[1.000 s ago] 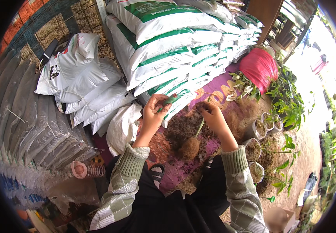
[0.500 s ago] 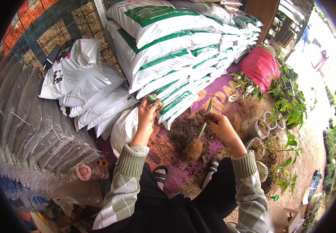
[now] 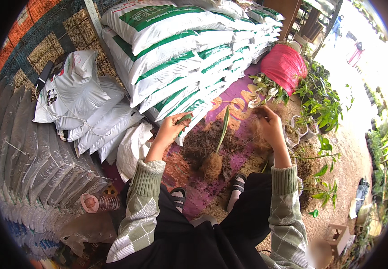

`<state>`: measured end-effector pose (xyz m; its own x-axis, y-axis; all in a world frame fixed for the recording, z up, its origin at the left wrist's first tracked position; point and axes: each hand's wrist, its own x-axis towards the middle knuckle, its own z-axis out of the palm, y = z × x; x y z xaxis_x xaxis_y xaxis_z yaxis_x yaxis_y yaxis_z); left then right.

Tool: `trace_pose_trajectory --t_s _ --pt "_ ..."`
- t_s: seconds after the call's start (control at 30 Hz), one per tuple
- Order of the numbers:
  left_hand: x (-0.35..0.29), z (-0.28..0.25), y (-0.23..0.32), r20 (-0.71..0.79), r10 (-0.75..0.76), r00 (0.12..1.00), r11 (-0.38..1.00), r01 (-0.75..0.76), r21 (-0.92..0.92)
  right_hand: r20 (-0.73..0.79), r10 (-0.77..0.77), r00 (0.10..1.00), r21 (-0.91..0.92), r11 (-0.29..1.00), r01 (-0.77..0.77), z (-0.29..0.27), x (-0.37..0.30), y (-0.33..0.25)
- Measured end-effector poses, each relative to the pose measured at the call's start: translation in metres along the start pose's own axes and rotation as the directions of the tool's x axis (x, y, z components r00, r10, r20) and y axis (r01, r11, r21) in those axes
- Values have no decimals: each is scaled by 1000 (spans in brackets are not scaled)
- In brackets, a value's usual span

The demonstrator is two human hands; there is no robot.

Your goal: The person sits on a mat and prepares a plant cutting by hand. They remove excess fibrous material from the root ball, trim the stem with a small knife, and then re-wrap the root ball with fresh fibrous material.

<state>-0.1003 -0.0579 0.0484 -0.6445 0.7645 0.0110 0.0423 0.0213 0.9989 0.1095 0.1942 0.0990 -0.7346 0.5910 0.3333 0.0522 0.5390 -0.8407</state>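
My left hand (image 3: 170, 131) is closed round a small green object (image 3: 184, 118), mostly hidden by the fingers, so its kind is unclear. A plant with one long green leaf (image 3: 223, 129) stands between my hands, its base wrapped in a brown fibrous ball (image 3: 212, 166). The ball rests on the floor just ahead of my feet, touched by neither hand. My right hand (image 3: 269, 124) is raised to the right of the leaf, fingers curled and pinched. What they hold, if anything, is too fine to make out. Dark loose fibre and soil (image 3: 199, 142) lie behind the ball.
White and green sacks (image 3: 171, 67) are stacked high ahead, with more white sacks (image 3: 75, 96) at left. A pink-red bundle (image 3: 284, 67) and potted leafy plants (image 3: 321, 105) stand at right. Stacked grey plastic (image 3: 21, 143) and a clear ribbed bottle (image 3: 99, 203) are at far left.
My right hand has let go of the leaf and moved right and up, away from it. My left hand still grips the green object. The view has shifted slightly right.
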Motion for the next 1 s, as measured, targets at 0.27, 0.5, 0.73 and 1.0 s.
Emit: trace_pose_trajectory --t_s 0.27,0.5,0.73,1.0 --pt "4 -2 3 -147 95 985 989 -109 -97 -110 175 978 -590 781 -206 -50 -1 30" --pt "-6 22 19 -14 128 992 984 -129 -124 276 355 893 -722 690 -51 -14 -32 0" --pt "-22 58 30 224 227 948 970 -200 -135 563 -75 823 228 971 -67 63 -43 -30" --pt "-19 58 26 6 198 980 980 -198 37 405 10 914 53 998 -35 67 -24 -41"
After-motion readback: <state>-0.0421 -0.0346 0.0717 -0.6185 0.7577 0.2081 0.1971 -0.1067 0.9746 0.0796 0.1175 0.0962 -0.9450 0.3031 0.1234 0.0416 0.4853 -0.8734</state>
